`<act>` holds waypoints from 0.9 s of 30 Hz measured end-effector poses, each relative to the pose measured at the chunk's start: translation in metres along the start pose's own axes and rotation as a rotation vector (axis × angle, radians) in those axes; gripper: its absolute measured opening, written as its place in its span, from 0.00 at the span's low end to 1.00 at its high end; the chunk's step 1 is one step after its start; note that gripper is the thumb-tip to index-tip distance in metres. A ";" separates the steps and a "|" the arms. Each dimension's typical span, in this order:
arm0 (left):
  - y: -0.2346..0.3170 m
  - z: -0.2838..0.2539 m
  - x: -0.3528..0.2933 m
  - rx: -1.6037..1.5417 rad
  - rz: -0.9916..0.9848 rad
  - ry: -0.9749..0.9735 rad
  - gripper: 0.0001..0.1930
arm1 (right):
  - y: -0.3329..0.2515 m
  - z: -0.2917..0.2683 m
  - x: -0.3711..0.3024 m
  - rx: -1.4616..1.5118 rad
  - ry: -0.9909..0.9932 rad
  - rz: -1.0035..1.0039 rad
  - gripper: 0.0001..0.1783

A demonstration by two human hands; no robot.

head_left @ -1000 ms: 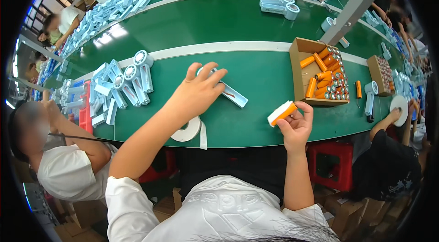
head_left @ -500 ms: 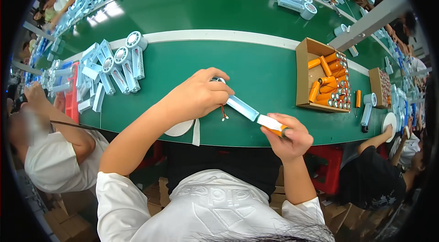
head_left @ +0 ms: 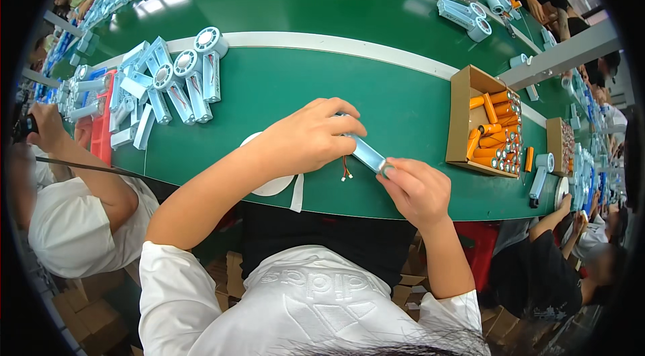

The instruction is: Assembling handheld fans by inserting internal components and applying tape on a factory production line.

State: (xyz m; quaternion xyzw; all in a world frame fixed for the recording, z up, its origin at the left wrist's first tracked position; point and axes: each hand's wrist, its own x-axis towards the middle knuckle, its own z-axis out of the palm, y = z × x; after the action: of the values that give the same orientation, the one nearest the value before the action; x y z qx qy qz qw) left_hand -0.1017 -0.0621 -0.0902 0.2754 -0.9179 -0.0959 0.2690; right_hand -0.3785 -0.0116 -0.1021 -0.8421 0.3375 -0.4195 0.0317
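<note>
My left hand (head_left: 321,133) is closed over the upper part of a light blue fan handle shell (head_left: 367,153), which slants down toward my right hand (head_left: 422,189). Thin red and dark wires with a small white plug (head_left: 347,177) dangle below my left fingers. My right fingers pinch at the shell's lower end, around a small round end piece (head_left: 386,169) of what looks like the battery. The rest of that battery is hidden by fingers and shell. Partly under my left forearm lies a white disc-shaped roll (head_left: 274,186) with a loose strip (head_left: 297,193).
An open cardboard box (head_left: 460,114) of orange batteries (head_left: 496,129) stands to the right. Several light blue handheld fans (head_left: 180,80) are heaped on the left, beside a red crate (head_left: 103,129). One fan (head_left: 540,176) lies far right. Other people sit at both sides.
My right hand has brought the orange-and-white battery against the handle's lower end, and its body has gone out of sight. My left hand still holds the shell. The whole view has shifted slightly.
</note>
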 end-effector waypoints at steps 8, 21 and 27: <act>-0.002 0.002 -0.004 -0.083 0.051 0.111 0.04 | -0.023 -0.007 0.040 -0.305 -0.381 0.024 0.31; -0.006 0.004 -0.020 -0.036 0.060 0.149 0.09 | -0.008 -0.003 0.054 0.035 -0.618 -0.025 0.42; 0.015 -0.020 -0.013 0.098 0.215 0.167 0.09 | -0.023 0.003 0.043 0.849 -0.284 0.745 0.22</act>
State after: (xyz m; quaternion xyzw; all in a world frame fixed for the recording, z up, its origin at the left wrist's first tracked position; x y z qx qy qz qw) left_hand -0.0886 -0.0431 -0.0738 0.1952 -0.9202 0.0019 0.3392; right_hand -0.3455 -0.0199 -0.0668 -0.6280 0.4059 -0.3615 0.5569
